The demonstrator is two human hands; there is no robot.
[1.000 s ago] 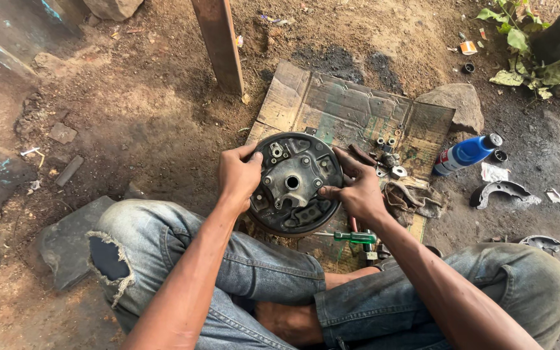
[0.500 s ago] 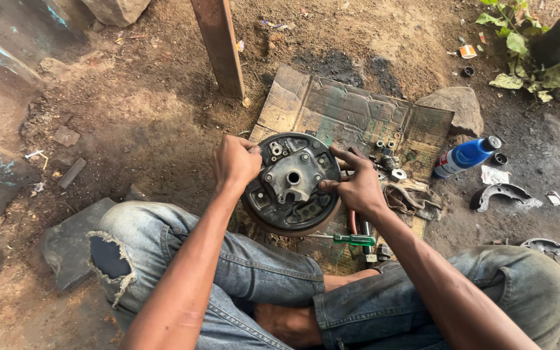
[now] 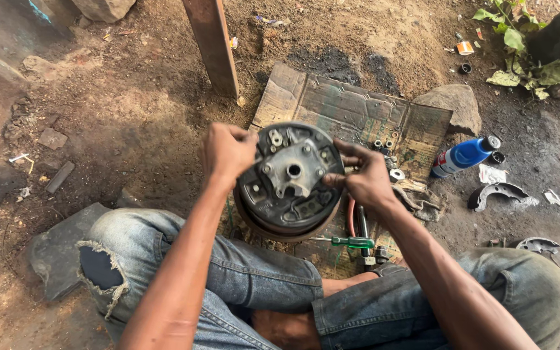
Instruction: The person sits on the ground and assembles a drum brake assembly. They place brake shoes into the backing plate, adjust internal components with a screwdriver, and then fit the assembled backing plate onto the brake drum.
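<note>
On bare dirt ground, a seated person in torn blue jeans holds a round, greasy metal brake plate tilted up between the knees, its face with a pale hub piece and bolts turned toward the camera. Left hand is closed around the plate's left rim; right hand grips the right rim, fingers curled onto the face. Beneath and behind the plate lies a flattened sheet of cardboard on the ground, carrying small sockets and nuts near its right side. A green-handled screwdriver lies just below the plate, beside the right forearm. Well apart to the right, a blue spray can lies on its side near a grey stone, and a curved brake shoe rests on the dirt just below the can. A wooden post stands behind the cardboard's left corner
</note>
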